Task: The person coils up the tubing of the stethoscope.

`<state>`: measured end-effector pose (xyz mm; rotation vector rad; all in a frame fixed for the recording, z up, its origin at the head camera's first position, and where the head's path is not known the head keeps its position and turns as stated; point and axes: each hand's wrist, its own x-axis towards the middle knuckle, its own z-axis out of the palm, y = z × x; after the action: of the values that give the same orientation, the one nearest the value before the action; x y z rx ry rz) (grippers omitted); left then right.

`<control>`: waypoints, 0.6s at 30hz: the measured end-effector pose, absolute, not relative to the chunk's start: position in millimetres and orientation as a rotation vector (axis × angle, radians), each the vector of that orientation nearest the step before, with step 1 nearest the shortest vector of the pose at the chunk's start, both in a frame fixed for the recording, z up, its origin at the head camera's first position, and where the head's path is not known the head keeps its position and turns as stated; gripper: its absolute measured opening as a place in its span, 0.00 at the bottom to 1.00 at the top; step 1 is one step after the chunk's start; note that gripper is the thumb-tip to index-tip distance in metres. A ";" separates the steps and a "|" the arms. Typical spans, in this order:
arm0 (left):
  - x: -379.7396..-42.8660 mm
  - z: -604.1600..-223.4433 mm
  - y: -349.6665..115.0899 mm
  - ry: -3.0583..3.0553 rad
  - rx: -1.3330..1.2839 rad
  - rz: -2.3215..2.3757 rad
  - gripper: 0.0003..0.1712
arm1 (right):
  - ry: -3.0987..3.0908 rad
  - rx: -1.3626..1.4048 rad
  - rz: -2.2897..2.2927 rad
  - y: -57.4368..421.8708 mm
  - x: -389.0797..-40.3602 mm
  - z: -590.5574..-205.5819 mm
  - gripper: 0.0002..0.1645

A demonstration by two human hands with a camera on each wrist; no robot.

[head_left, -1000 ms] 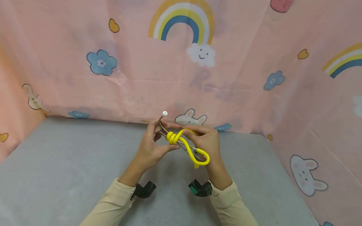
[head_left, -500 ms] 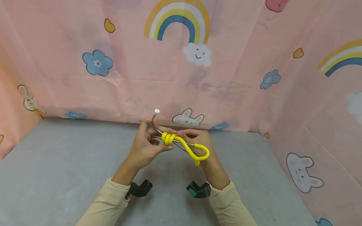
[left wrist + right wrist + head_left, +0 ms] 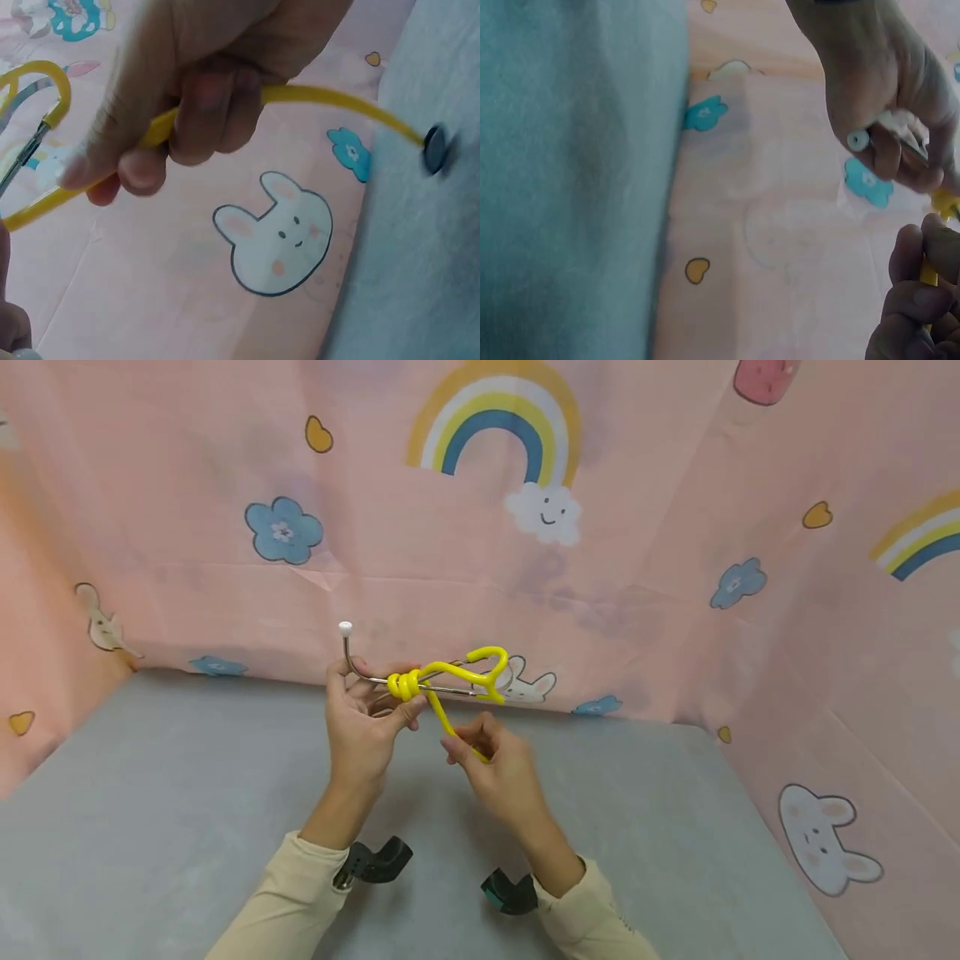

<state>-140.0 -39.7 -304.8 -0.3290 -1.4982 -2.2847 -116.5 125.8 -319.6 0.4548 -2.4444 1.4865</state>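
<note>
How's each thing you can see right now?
Yellow tube: partly coiled
Metal tubes: wrapped by the yellow tube
White ear tip: pointing up
Black disc: at the tube's end, blurred
Left hand: holding the metal tubes
Right hand: gripping the yellow tube
Pink cloth: creased

A grey bench [image 3: 187,827], matt and faintly mottled, spans the lower part of the head frame, its right edge slanting toward the lower right corner. Soft shadows [image 3: 397,818] fall on its lower middle. In the right wrist frame it looks bluish, filling the left.
</note>
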 end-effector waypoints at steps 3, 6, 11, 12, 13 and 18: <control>-141.2 -305.0 -40.5 -1.434 -0.330 -2.269 0.34 | -2.468 0.468 1.435 119.2 -107.9 -317.9 0.09; -141.0 -304.2 -41.8 -1.400 -0.350 -2.270 0.33 | -2.479 0.480 1.407 115.8 -101.3 -315.3 0.07; -139.7 -300.0 -46.3 -1.401 -0.351 -2.203 0.34 | -2.486 0.564 1.311 112.4 -96.2 -312.7 0.09; -139.6 -299.2 -47.4 -1.408 -0.347 -2.176 0.34 | -2.481 0.586 1.281 111.6 -95.8 -312.1 0.10; -139.7 -298.7 -47.8 -1.414 -0.345 -2.149 0.34 | -2.471 0.613 1.248 111.7 -95.6 -311.7 0.10; -142.8 -306.4 -48.2 -1.605 -0.446 -1.765 0.29 | -2.376 0.801 1.141 117.1 -96.4 -309.9 0.10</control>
<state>-142.8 -48.2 -306.4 -0.4465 -1.6051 -1.7648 -96.4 117.1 -309.9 0.8013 -2.3756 1.1408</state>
